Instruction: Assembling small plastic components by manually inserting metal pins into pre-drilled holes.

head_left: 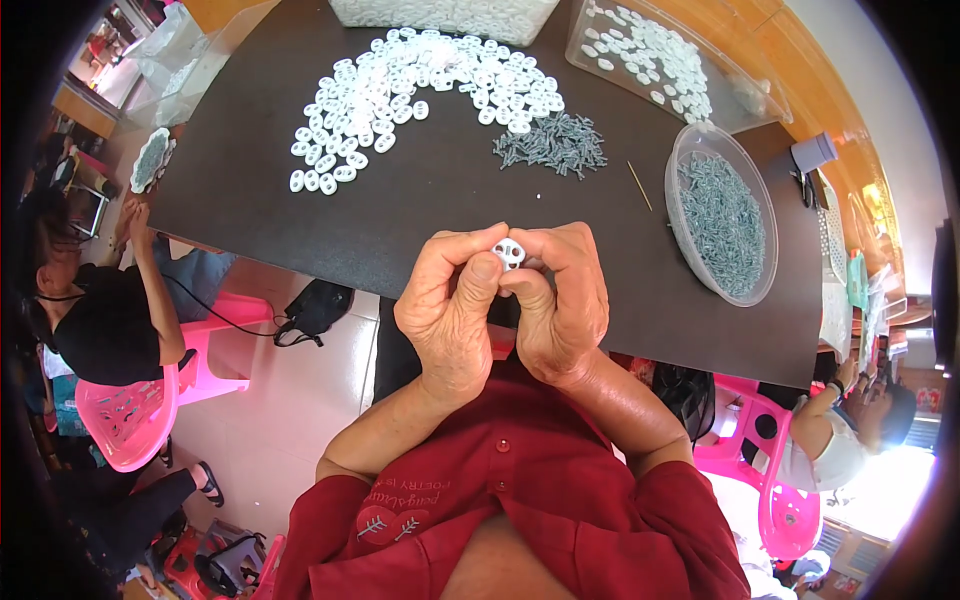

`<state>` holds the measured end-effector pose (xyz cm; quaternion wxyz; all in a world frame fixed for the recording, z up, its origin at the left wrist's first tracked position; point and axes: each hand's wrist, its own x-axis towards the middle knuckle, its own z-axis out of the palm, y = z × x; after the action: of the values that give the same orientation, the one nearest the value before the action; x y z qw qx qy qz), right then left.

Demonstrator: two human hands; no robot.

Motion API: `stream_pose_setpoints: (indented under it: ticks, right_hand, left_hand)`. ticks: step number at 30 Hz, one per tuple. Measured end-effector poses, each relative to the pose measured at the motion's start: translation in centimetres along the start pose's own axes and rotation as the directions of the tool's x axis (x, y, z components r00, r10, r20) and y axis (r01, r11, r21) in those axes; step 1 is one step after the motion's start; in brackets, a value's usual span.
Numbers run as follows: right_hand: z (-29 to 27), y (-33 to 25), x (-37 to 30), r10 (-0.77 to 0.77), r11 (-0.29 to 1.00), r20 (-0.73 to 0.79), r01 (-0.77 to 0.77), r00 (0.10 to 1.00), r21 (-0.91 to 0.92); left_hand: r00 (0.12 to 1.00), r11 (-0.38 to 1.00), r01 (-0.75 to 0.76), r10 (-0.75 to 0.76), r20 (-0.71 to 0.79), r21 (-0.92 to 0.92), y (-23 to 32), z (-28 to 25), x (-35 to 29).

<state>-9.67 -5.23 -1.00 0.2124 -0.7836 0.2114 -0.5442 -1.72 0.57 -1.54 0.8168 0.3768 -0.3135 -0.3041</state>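
A small white plastic piece with dark holes [509, 253] is pinched between the fingertips of both hands, just above the near edge of the table. My left hand [447, 310] closes on its left side with thumb and forefinger. From the right, my right hand [562, 305] grips the same piece, its fingers curled. Whether a smaller part is also between the fingers is hidden. Beyond the hands, many white oval pieces with two holes [345, 125] lie in an arc. At the arc's right end sits a heap of small grey pins [552, 147].
A clear oval tub [774, 255] of grey pins stands at the right, near a thin stick [640, 186]. Clear bins [577, 50] with white pieces line the far edge. A seated person [110, 320] is at left, another [830, 435] at right, with pink chairs [130, 410].
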Motion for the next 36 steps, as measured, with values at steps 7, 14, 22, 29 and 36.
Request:
stream_pose_setpoints:
  ticks: [7, 14, 22, 29, 36]
  right_hand:
    - [0.0, 0.2, 0.1, -0.104, 0.994, 0.026, 0.104, 0.994, -0.011]
    - [0.2, 0.2, 0.1, -0.124, 0.992, -0.013, 0.124, 0.992, -0.003]
    - [0.3, 0.7, 0.3, -0.142, 0.990, -0.016, 0.142, 0.990, -0.019]
    - [-2.8, 0.4, 1.9, 0.034, 0.999, 0.147, -0.036, 0.988, 0.006]
    - [-9.2, 5.6, 12.2, 0.089, 0.942, -0.067, -0.106, 0.994, -0.318]
  left_hand:
    - [0.996, 0.995, -0.070, 0.073, -0.043, 0.074, 0.0, 0.2, -0.5]
    - [0.987, 0.981, -0.144, 0.152, -0.054, 0.129, 0.0, 0.5, -0.4]
    - [0.984, 0.974, -0.165, 0.172, -0.035, 0.156, -0.6, 0.7, -0.2]
    - [0.995, 0.973, -0.072, 0.054, 0.084, 0.220, 0.5, 0.3, -0.1]
    - [0.923, 0.525, -0.380, 0.155, 0.353, 0.762, 0.8, -3.3, 7.3]
